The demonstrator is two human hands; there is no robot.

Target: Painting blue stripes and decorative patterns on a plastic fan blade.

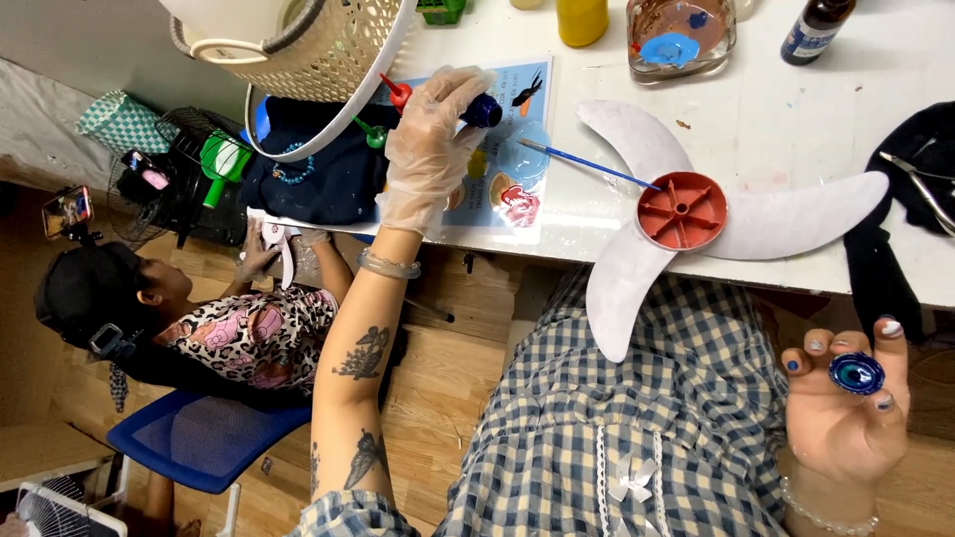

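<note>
The gloved left hand [430,149] is clamping a small dark blue paint bottle [481,110] over the bench's [796,129] near edge, tipped toward the picture sheet [507,149]. The bare right hand [848,408] is pinching the blue cap [857,373] between thumb and fingertips, off the bench beyond its front edge. The bottle looks light, rigid and possibly slick with paint, so gripping round its body seems safest

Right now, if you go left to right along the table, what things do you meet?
Basket → gloved left hand holding a blue paint bottle → paintbrush → fan blade with red hub → black cloth.
</note>
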